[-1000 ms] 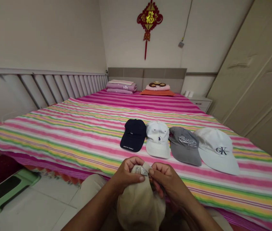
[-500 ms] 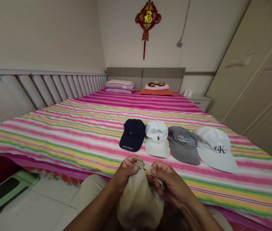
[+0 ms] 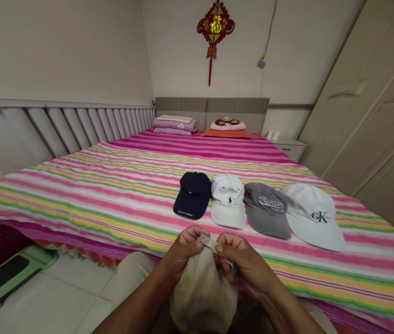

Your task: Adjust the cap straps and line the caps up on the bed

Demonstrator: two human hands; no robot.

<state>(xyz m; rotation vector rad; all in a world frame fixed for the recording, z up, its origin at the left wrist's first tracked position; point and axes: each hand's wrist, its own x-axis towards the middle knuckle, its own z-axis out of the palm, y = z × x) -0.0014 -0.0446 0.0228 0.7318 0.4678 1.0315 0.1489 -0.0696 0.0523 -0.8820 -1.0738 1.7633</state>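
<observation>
A beige cap (image 3: 202, 292) hangs in front of me over my lap, held by both hands at its back strap. My left hand (image 3: 183, 250) pinches the small metal buckle (image 3: 203, 238) at the strap's top. My right hand (image 3: 240, 260) grips the strap end just beside it, fingers curled. On the striped bed beyond lie a navy cap (image 3: 193, 195), a white cap with a small logo (image 3: 228, 201), a grey cap with lettering (image 3: 266, 208) and a white cap with dark letters (image 3: 313, 215), side by side in a row.
The striped bedspread (image 3: 113, 185) covers a wide bed with folded bedding (image 3: 176, 124) and a pillow (image 3: 227, 130) at the headboard. A slatted rail (image 3: 78, 123) runs along the left. A green stool (image 3: 5, 273) stands on the floor at left; wardrobe doors (image 3: 374, 106) at right.
My fingers have closed tighter over the buckle, which showed more plainly a second ago. The cap and both hands stay in about the same place.
</observation>
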